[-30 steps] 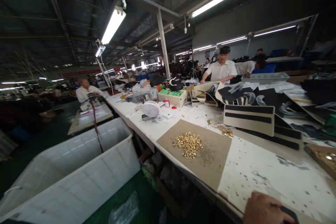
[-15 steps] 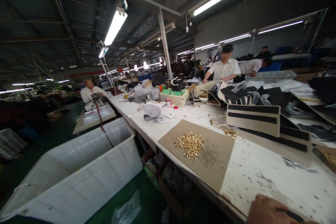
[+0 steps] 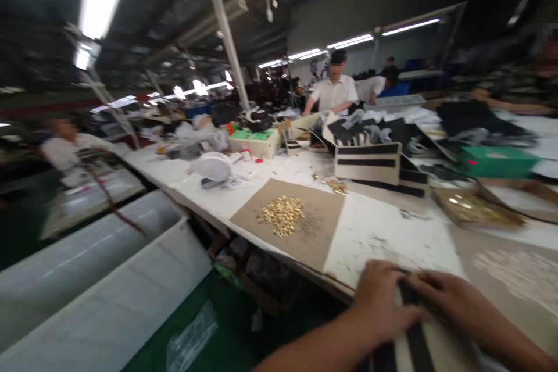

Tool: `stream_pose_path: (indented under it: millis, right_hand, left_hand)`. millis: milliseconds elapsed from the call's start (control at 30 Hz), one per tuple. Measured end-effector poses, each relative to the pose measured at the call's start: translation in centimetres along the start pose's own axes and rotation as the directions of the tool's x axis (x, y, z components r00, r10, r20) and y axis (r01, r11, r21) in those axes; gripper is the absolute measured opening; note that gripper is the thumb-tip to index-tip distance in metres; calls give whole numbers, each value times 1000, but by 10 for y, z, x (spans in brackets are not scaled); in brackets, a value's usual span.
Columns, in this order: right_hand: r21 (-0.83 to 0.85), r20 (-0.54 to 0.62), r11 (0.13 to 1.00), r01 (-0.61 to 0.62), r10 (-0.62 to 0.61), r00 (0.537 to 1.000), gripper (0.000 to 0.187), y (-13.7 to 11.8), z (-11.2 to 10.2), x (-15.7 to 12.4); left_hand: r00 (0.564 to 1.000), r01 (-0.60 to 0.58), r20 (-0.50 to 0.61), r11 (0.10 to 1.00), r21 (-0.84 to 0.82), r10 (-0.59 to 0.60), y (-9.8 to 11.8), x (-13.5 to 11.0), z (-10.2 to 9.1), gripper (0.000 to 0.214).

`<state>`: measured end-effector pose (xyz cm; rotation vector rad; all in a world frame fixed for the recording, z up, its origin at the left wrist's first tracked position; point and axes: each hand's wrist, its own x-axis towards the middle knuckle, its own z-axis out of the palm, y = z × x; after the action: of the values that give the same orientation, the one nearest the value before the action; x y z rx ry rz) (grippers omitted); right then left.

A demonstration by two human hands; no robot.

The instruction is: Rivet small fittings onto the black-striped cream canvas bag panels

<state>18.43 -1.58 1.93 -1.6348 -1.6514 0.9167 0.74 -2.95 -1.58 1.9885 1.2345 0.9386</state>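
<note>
My left hand and right hand sit close together, low in the head view, both on one striped panel. It lies just beneath and in front of my palms, cream with black bands, tilted, its near end running out of view. Left: clamped on the upper edge, thumb laid across the face. Right: clasped on the same edge, fingers pointing toward the left; blur hides exactly how they sit.

Directly beyond the hands, bare white table with dark scraps. Left of the hands and a little farther off, a brown board lies flat on it, a heap of gold fittings near its middle and dark flecks just beside the heap. Past the board's far corner, a smaller gold cluster.

Straight out from the hands, another black-banded panel leans upright in front of the piled materials. Out to the right, a cardboard tray holding shiny gold pieces, a green box behind it.

Far left beyond the board: a white fan, then a control box with a green top. Well left of the hands and below table height, a large white bin. I note one co-worker in a white shirt across the table, well apart from my hands.
</note>
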Motion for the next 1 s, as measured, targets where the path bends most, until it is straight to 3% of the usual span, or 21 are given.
stream_pose_path:
  millis: [33,67,167,467,567,900,1000]
  right_hand:
    - [42,131,997,-62,56,990,43,-3,-5,-2]
    - [99,187,987,-126,106,977,44,-6,-8,-2]
    - [176,196,963,-206,171,965,38,-9,-12,2]
    - [-129,196,992,-14,39,980,18,-16,-10,8]
    - [-223,167,975,-8,46,985,13,-13,-9,13]
    - [-175,175,983,-50,81,981,5,-12,-11,21]
    - [-128,207,990,-52,78,975,12,-16,-15,21]
  left_hand:
    - [999,-17,-33,999,27,18,5,2,-4,58]
    - [998,-32,-51,998,57,35,7,6,-6,56]
    - [998,-57,-15,998,-5,57,4,19,-9,52]
    - [998,-65,7,998,4,65,0,19,-8,49]
    - [997,-73,10,997,16,73,-1,21,-8,49]
    - [996,-89,6,995,40,89,-3,22,-7,49]
    - [996,-93,4,994,53,93,-2,23,-8,47]
